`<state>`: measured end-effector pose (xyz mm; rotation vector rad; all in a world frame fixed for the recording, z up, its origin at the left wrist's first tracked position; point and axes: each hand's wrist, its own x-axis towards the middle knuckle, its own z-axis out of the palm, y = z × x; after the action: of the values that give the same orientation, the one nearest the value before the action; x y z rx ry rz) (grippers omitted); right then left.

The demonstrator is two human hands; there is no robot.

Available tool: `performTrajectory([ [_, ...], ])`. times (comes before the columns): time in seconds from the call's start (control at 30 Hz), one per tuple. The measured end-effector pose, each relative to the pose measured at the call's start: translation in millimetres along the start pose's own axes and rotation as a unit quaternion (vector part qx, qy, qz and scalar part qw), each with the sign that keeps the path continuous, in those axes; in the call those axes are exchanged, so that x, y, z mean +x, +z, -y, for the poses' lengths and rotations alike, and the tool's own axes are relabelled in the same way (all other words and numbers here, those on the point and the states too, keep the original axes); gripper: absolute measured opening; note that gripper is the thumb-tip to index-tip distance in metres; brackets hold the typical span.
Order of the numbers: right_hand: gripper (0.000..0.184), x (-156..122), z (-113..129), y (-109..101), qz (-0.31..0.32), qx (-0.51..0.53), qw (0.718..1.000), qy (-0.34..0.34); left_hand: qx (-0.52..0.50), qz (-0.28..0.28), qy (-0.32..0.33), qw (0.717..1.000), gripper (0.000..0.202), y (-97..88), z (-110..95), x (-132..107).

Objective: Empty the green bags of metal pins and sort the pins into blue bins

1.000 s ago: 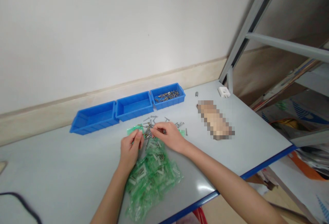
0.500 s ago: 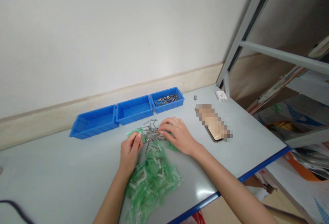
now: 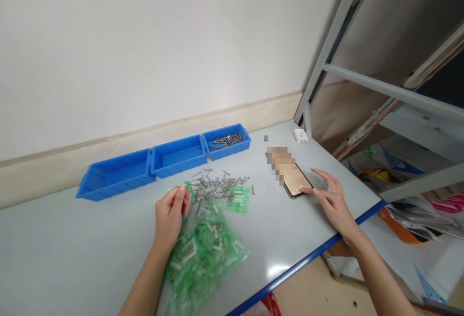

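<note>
My left hand (image 3: 169,218) pinches a small strip of green plastic packet (image 3: 178,189) between thumb and fingers, just above a heap of green plastic packets (image 3: 203,258). Loose metal screws (image 3: 213,191) lie scattered beyond that heap, and a flat green packet (image 3: 238,199) lies to their right. Farther right, my right hand (image 3: 331,200) is open, its fingertips at the edge of a gold-backed smartphone (image 3: 295,179). Part of the phone is blurred out. The phone lies flat on the table.
Three blue plastic bins stand in a row along the wall, and the right one (image 3: 226,142) holds several screws. A small metal cylinder (image 3: 266,138) and a white plug (image 3: 300,135) lie at the back. The grey table (image 3: 72,238) has a blue front edge (image 3: 308,258), with a metal shelf frame (image 3: 326,50) at right.
My right hand has moved right, away from the screws, to the phone's edge. A flat green packet now shows where it was. The left hand stays put, and the view has swung slightly.
</note>
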<state>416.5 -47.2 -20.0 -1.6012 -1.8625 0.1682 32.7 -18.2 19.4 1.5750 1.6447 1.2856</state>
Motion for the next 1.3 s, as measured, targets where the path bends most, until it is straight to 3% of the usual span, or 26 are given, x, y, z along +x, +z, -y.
performTrajectory([
  [0.13, 0.039, 2, 3, 1, 0.0, 0.004, 1.0, 0.005, -0.013, -0.011, 0.004, 1.0, 0.042, -1.0, 1, 2],
  [0.3, 0.044, 3, 4, -2, -0.056, 0.066, 0.995, 0.053, -0.004, -0.008, -0.005, 1.0, 0.04, -0.3, 4, 3],
  [0.43, 0.041, 15, 6, 2, -0.065, 0.092, 0.991, 0.069, 0.004, -0.01, -0.004, 1.0, 0.039, -0.2, 4, 3],
  [0.63, 0.041, 36, 2, 14, -0.059, 0.108, 0.991, 0.058, 0.003, -0.005, -0.005, 1.0, 0.036, -1.1, 2, 3],
  [0.8, 0.041, 37, -1, 17, -0.054, 0.092, 0.993, 0.049, 0.008, 0.0, -0.01, 1.0, 0.035, -0.8, 2, 3],
  [1.3, 0.048, 57, 3, 29, 0.028, -0.001, 1.0, -0.01, 0.011, 0.005, -0.01, 1.0, 0.036, -0.3, 2, 3],
])
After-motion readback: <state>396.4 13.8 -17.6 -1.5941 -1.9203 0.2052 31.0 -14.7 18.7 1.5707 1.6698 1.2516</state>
